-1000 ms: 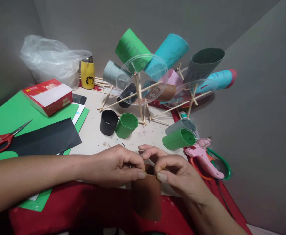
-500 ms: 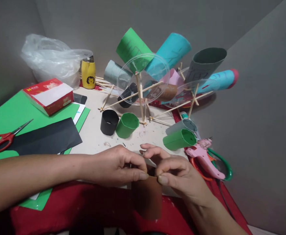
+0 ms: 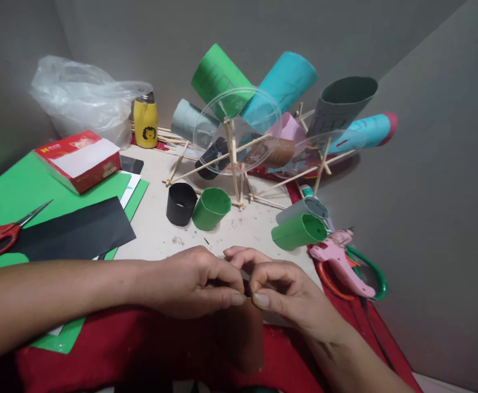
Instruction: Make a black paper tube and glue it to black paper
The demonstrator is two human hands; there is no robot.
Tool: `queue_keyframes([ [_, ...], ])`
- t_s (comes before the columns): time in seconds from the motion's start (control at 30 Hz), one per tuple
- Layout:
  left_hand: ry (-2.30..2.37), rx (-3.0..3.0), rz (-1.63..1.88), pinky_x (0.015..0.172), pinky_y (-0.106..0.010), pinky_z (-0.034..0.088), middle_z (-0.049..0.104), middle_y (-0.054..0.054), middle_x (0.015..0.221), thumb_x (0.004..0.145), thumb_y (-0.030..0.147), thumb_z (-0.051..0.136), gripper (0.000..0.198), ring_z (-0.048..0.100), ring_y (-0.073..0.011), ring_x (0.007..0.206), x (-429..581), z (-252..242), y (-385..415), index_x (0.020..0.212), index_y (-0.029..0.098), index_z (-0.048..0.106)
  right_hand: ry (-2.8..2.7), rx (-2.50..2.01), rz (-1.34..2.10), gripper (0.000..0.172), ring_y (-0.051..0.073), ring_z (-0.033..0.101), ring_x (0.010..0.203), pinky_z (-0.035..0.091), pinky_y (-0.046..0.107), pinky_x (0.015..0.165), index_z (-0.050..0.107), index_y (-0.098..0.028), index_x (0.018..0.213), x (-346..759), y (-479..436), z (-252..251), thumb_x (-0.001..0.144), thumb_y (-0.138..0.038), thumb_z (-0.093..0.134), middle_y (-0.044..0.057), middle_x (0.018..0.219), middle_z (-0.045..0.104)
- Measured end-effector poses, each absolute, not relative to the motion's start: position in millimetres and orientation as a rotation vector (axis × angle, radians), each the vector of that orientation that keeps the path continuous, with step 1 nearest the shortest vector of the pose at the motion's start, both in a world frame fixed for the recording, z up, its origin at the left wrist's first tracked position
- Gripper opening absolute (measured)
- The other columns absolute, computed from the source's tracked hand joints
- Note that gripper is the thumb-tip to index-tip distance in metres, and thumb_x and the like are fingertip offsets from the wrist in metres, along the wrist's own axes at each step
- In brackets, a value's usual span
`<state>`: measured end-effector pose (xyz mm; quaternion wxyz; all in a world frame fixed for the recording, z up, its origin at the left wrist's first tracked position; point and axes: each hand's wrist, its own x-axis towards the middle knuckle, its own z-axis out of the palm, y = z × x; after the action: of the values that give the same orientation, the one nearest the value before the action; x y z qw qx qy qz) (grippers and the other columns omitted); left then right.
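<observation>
Grey walls (image 3: pixel 439 207) enclose a pale tabletop (image 3: pixel 247 232). The left hand (image 3: pixel 196 284) and right hand (image 3: pixel 288 286) pinch the rim of a brown paper tube (image 3: pixel 245 338) between thumbs and curled fingers, over red cloth (image 3: pixel 141 355). Beyond the tube stand a black paper cylinder (image 3: pixel 179 208) and a green paper cylinder (image 3: pixel 207 214); right of it lies a pink glue gun (image 3: pixel 341 263). The step seems to be working the rim; the next move likely calls for steady, even pressure. Since half a second ago, the hands have drawn closer together.
</observation>
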<state>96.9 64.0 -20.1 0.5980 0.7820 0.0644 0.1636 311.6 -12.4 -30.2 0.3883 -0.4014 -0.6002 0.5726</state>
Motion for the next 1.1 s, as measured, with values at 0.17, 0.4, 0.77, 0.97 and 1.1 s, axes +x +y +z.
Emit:
queue_keyframes([
  [0.17,0.170,1.680,0.304,0.057,-0.015,0.038,0.052,0.003,0.067,0.091,0.019,0.055,0.015,0.045,-0.0066,0.061,96.9,-23.0,66.2,0.079,0.012,0.060,-1.504,-1.026,1.456,0.013,0.027,0.052,0.126,0.034,0.049,0.110,0.075,-0.027,0.072,315.3,-10.5,-31.7,0.080,-0.036,0.077,0.006,0.109,0.070],
  [0.4,0.194,1.625,0.334,0.059,-0.015,0.039,0.053,0.003,0.066,0.091,0.021,0.056,0.018,0.045,-0.0068,0.061,97.6,-23.9,67.8,0.076,0.012,0.060,-1.501,-1.060,1.374,0.015,0.028,0.054,0.125,0.035,0.051,0.111,0.076,-0.027,0.069,317.5,-7.9,-28.6,0.078,-0.038,0.078,0.007,0.108,0.072],
  [0.77,0.170,1.735,0.307,0.052,-0.015,0.034,0.045,0.005,0.062,0.089,0.018,0.054,0.017,0.040,-0.0060,0.056,96.7,-21.9,66.2,0.075,0.013,0.059,-1.592,-1.079,1.361,0.016,0.028,0.055,0.122,0.040,0.050,0.106,0.075,-0.024,0.073,309.7,-10.5,-26.6,0.083,-0.036,0.073,0.009,0.109,0.071],
  [0.97,0.194,1.654,0.276,0.054,-0.014,0.038,0.051,0.004,0.064,0.091,0.020,0.053,0.016,0.045,-0.0065,0.058,97.1,-23.5,67.2,0.078,0.013,0.060,-1.546,-1.061,1.385,0.015,0.027,0.054,0.125,0.036,0.049,0.110,0.075,-0.026,0.072,315.6,-8.8,-29.3,0.082,-0.037,0.075,0.007,0.111,0.071],
  [1.1,0.205,1.746,0.288,0.052,-0.014,0.036,0.049,0.004,0.062,0.089,0.017,0.054,0.015,0.043,-0.0063,0.056,96.9,-23.4,66.2,0.077,0.012,0.061,-1.618,-1.109,1.336,0.012,0.028,0.055,0.124,0.038,0.051,0.108,0.076,-0.026,0.074,313.3,-10.0,-27.0,0.083,-0.034,0.075,0.008,0.112,0.072],
])
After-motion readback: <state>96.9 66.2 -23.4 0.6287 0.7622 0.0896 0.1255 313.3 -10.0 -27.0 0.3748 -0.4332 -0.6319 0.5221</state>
